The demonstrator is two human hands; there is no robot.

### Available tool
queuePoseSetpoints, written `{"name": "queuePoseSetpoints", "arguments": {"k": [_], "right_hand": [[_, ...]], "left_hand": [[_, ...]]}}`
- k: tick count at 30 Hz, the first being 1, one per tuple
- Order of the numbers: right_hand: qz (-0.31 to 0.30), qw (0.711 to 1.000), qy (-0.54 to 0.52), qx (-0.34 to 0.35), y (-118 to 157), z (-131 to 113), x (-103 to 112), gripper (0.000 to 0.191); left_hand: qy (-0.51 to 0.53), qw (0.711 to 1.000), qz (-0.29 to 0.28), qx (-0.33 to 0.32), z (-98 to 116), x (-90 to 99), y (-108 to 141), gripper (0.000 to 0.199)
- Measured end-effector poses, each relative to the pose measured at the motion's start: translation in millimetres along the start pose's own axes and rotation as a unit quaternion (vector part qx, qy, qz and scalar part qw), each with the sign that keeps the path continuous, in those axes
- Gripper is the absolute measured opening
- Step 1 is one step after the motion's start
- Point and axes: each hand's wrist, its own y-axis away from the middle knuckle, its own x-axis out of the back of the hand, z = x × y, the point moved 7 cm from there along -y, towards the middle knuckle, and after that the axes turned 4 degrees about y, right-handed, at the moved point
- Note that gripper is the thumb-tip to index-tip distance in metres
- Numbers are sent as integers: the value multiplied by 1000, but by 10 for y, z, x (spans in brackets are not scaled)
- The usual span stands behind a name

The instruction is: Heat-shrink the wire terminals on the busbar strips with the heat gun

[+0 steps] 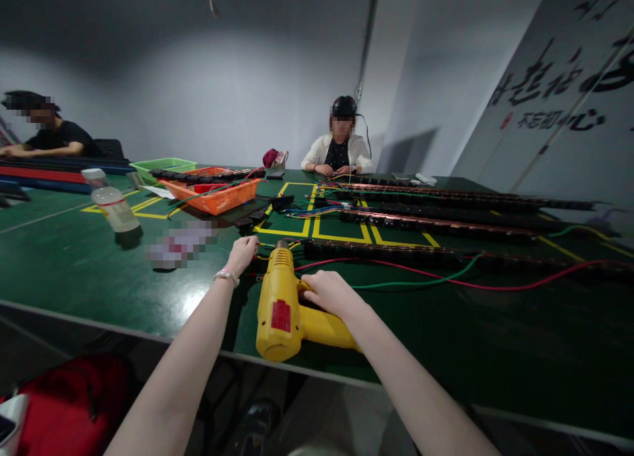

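My right hand is wrapped round the handle of a yellow heat gun. Its nozzle points away from me, toward thin wires at the left end of a long dark wrapped strip. Just left of the nozzle, my left hand is closed on the wire ends; the fingertips are partly hidden. A red wire and a green wire run along the table to the right of the gun.
More long strips lie farther back. An orange basket, a green basket and a bottle stand on the green table at left. One person sits opposite, another at far left. A red bag is below.
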Motion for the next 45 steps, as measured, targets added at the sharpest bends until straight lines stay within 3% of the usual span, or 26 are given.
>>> {"name": "queuePoseSetpoints", "arguments": {"k": [7,12,33,45], "right_hand": [[35,999,3,42,-189,-353,-35,22],[46,998,-1,49,-252,-428,-20,21],[32,997,-50,52,-164,-237,-57,23],[24,998,-50,16,35,131,-73,22]], "left_hand": [[-34,999,17,-20,107,59,38,36],[-33,999,14,-19,151,88,52,40],[-62,993,-36,-94,168,2,63,41],[-78,991,-20,-106,163,-6,70,41]]}}
